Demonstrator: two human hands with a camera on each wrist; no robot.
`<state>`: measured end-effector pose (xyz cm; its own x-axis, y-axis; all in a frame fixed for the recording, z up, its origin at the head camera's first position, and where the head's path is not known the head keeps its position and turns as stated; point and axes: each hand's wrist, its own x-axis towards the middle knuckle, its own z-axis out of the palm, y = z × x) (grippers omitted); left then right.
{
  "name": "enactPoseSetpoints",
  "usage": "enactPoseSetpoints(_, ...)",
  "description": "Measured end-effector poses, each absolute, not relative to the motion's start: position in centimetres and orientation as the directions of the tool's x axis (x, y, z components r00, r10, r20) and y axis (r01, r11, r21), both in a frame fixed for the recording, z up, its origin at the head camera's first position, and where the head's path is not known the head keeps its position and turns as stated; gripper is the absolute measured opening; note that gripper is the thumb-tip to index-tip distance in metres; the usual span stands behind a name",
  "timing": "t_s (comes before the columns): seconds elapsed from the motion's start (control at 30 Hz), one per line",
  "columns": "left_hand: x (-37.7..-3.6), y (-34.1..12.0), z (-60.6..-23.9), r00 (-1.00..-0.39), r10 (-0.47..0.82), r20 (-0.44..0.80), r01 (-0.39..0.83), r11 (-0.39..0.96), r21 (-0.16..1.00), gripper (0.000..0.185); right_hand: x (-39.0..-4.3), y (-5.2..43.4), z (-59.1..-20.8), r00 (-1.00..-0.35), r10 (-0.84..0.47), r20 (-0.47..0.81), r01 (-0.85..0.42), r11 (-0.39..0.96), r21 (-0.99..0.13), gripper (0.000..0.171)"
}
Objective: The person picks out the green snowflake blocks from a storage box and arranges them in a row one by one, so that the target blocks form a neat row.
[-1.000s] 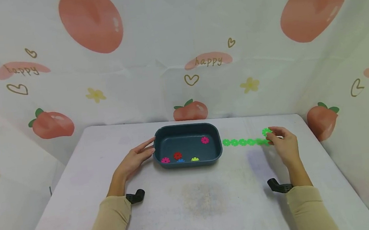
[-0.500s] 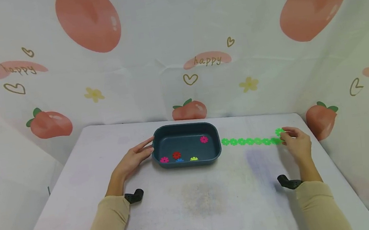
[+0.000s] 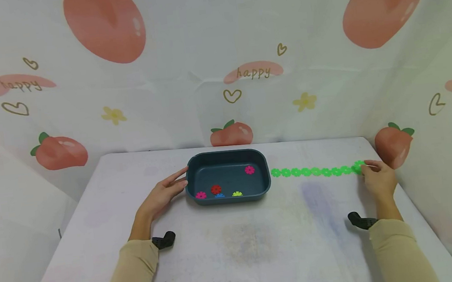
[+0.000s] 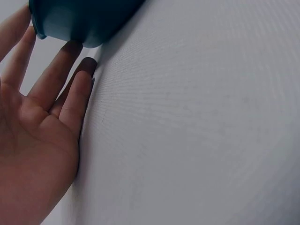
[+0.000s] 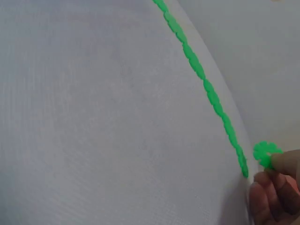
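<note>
My right hand pinches a bright green snowflake disc between thumb and fingers, held above the far right of the table. Just below it, in the right wrist view, lies the end of a row of green snowflake discs. The row runs rightward from beside a dark teal plastic basin. At the basin's left side, my left hand has its fingers extended, fingertips at the wall. Inside the basin are two pink discs, a red disc, a blue disc and a yellow disc.
The table has a pale, faintly stained cover. Behind it and at both sides hangs a white curtain printed with peaches, hearts and flowers. The right hand is near the table's right edge.
My right hand has moved right along the green row, and more discs now lie at the row's right end. Another green disc is in its fingers. The left hand stays at the basin.
</note>
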<state>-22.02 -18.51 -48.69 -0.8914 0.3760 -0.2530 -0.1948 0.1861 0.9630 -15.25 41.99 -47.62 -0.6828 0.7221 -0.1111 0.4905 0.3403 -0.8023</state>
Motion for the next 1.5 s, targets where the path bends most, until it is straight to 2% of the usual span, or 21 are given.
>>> enactPoseSetpoints(0.17, -22.0, -18.5, -48.6, -0.89, 0.377, -0.255, -0.196, 0.188, 0.962, 0.059, -15.4, 42.6, -47.7, -0.61, 0.787, -0.093, 0.514, 0.304, -0.802, 0.033)
enactPoseSetpoints(0.27, -22.0, -18.6, -48.6, -0.891, 0.377, -0.253, -0.195, 0.185, 0.963, 0.059, -15.7, 42.8, -47.7, -0.595, 0.8, -0.076, 0.517, 0.309, -0.798, 0.032)
enactPoseSetpoints(0.4, -21.9, -18.8, -48.5, -0.894, 0.376, -0.245, -0.186, 0.187, 0.965, 0.058, -16.1, 43.0, -47.4, -0.599, 0.798, -0.067, 0.533, 0.335, -0.777, 0.035)
enactPoseSetpoints(0.67, -21.9, -18.8, -48.4, -0.894, 0.374, -0.246, -0.186, 0.189, 0.964, 0.058, -16.1, 43.1, -46.8, -0.604, 0.785, -0.136, 0.595, 0.331, -0.732, 0.033)
enactPoseSetpoints(0.87, -22.0, -18.7, -48.3, -0.895, 0.37, -0.251, -0.197, 0.178, 0.964, 0.059, -16.1, 43.4, -46.9, -0.647, 0.75, -0.137, 0.611, 0.403, -0.682, 0.039)
enactPoseSetpoints(1.27, -21.8, -18.7, -48.2, -0.889, 0.37, -0.27, -0.218, 0.177, 0.96, 0.06, -15.8, 43.2, -46.7, -0.713, 0.692, -0.116, 0.596, 0.51, -0.62, 0.036)
enactPoseSetpoints(1.5, -21.8, -18.5, -48.3, -0.887, 0.381, -0.262, -0.205, 0.184, 0.961, 0.061, -16.4, 41.6, -45.9, -0.83, 0.558, 0.001, 0.458, 0.683, -0.569, 0.041)
